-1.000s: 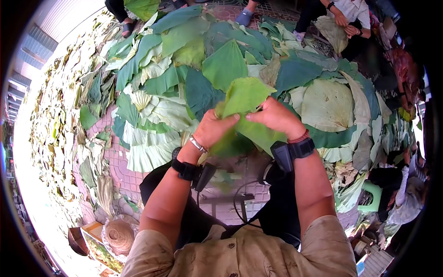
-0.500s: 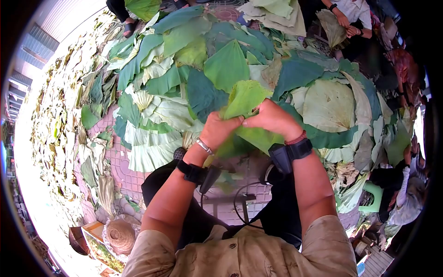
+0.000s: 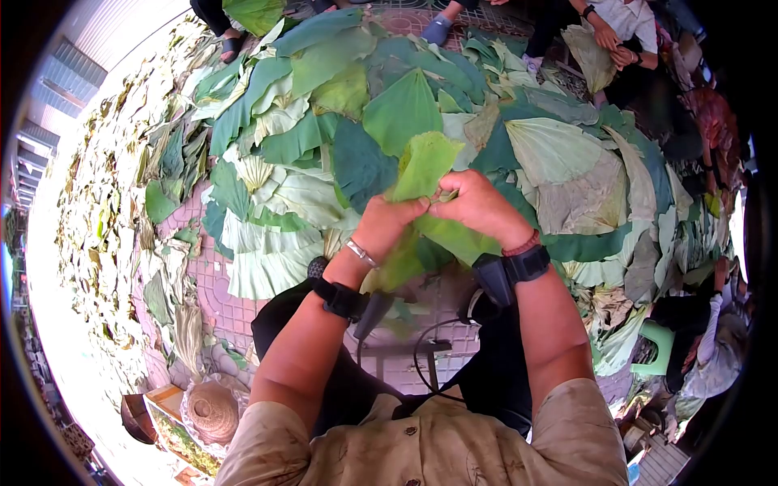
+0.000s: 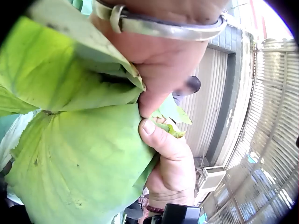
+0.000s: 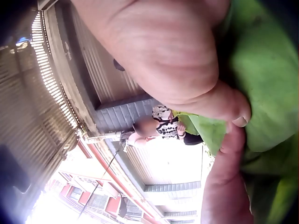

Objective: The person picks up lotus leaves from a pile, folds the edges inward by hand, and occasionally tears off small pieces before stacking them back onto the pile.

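A bright yellow-green lotus leaf [image 3: 427, 162] is held up in front of the body between both hands. My left hand [image 3: 386, 228] pinches its edge with thumb and fingers, and my right hand [image 3: 484, 212] pinches it right beside. The thumb tips meet at the leaf's edge. In the left wrist view the leaf [image 4: 79, 163] hangs in broad folds, its veins meeting at a small brown centre. Seen from the right wrist, the thumbs press close together at the green leaf [image 5: 271, 88]; the right fingers behind it are partly hidden.
A wide heap of green and pale lotus leaves [image 3: 401, 113] covers the paving ahead. Drying leaves [image 3: 97, 202] spread along the left. A twine roll [image 3: 212, 411] sits in plastic at lower left, a green stool [image 3: 653, 348] at right. Other people sit around the heap.
The hands have drawn together on the leaf, thumbs now meeting, and its upper part has narrowed. Pale leaves seen in the air at the top now lie on the heap's right side.
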Available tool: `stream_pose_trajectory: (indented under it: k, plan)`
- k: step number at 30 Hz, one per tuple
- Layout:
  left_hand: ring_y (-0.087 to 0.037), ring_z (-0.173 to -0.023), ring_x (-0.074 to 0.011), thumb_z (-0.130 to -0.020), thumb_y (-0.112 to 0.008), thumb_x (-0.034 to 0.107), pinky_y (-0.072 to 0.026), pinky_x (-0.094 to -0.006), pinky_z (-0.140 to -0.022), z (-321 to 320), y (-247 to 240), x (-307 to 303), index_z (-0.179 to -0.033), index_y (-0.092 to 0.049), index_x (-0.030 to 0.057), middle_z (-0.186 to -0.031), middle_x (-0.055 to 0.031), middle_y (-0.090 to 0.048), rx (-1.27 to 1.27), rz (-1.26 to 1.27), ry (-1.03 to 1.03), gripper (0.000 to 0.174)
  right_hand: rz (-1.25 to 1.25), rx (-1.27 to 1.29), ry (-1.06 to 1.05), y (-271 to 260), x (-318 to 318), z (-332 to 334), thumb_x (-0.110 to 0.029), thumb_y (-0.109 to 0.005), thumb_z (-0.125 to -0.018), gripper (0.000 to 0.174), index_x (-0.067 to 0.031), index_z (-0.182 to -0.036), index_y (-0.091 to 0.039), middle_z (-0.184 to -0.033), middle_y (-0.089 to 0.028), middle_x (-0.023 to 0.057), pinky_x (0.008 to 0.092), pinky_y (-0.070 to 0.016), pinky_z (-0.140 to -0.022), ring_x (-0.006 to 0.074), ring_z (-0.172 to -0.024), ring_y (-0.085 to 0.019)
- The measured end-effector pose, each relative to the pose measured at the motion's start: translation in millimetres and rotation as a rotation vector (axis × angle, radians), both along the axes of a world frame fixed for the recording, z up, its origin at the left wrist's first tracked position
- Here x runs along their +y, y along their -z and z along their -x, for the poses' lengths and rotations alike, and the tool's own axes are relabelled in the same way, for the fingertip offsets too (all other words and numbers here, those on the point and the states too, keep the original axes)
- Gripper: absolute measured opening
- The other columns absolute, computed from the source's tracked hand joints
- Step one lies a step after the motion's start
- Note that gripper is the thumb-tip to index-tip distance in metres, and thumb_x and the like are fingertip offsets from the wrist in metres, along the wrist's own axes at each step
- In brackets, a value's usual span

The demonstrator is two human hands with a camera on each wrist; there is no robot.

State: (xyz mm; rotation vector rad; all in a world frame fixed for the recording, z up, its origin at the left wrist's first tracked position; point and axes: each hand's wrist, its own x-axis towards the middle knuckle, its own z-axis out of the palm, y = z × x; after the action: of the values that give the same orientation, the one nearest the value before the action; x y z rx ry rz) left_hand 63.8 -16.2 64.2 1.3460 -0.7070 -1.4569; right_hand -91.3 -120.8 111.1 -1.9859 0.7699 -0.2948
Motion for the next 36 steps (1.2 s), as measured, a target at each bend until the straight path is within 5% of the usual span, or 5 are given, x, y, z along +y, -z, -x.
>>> stream_pose_trajectory:
  k: [13, 21, 27, 33, 36]
  plan:
    - [-0.06, -0.077, -0.0092, -0.084, -0.068, 0.015, -0.0493, -0.0261, -0.067, -1, 10, -4, -0.107, -0.064, 0.0007, -0.092, -0.0011, -0.066, 0.125, -0.048, -0.069, 0.027, 0.055, 0.046, -0.057, 4, -3, 4, -0.01, -0.07, -0.073, 0.019, 0.0023, -0.084, -0.062, -0.068, -0.06, 0.0069, 0.0293, -0.0445, -0.061, 0.0091, -0.065, -0.052]
    - [-0.056, -0.071, -0.0075, -0.081, -0.067, 0.011, -0.0472, -0.0266, -0.064, -6, 1, 0, -0.105, -0.064, 0.0032, -0.085, 0.0017, -0.065, -0.31, 0.095, 0.174, 0.026, -0.148, 0.049, -0.01, 5, -7, 9, -0.006, -0.071, -0.07, 0.034, -0.0023, -0.103, -0.064, -0.089, -0.068, 0.0085, 0.0293, -0.0489, -0.074, 0.0132, -0.08, -0.062]
    - [-0.052, -0.068, -0.0062, -0.08, -0.066, 0.011, -0.0453, -0.0263, -0.061, 0, 2, -1, -0.1, -0.064, 0.0009, -0.08, 0.0024, -0.064, -0.509, 0.097, 0.237, 0.022, 0.188, 0.064, -0.002, 14, -3, 9, -0.015, -0.068, -0.069, 0.04, -0.0023, -0.106, -0.059, -0.094, -0.065, 0.0169, 0.0389, -0.0486, -0.075, 0.0335, -0.084, -0.061]
    - [-0.055, -0.072, -0.0075, -0.082, -0.065, 0.014, -0.0471, -0.0266, -0.065, -3, 2, -1, -0.098, -0.064, -0.0003, -0.083, 0.0, -0.064, -0.372, 0.052, -0.012, 0.021, 1.116, -0.122, 0.425, -33, 5, 8, -0.014, -0.066, -0.072, 0.032, -0.006, -0.102, -0.059, -0.099, -0.061, 0.014, 0.0378, -0.041, -0.083, 0.0326, -0.095, -0.056]
    - [-0.058, -0.074, -0.0106, -0.084, -0.064, 0.014, -0.0483, -0.0279, -0.067, -7, 15, -5, -0.1, -0.063, -0.0004, -0.087, -0.0022, -0.065, -0.21, 0.069, -0.189, 0.022, 1.047, -0.236, 0.389, -47, 20, 16, -0.015, -0.065, -0.076, 0.022, -0.0052, -0.095, -0.059, -0.089, -0.062, 0.0138, 0.0403, -0.0442, -0.075, 0.0342, -0.085, -0.058]
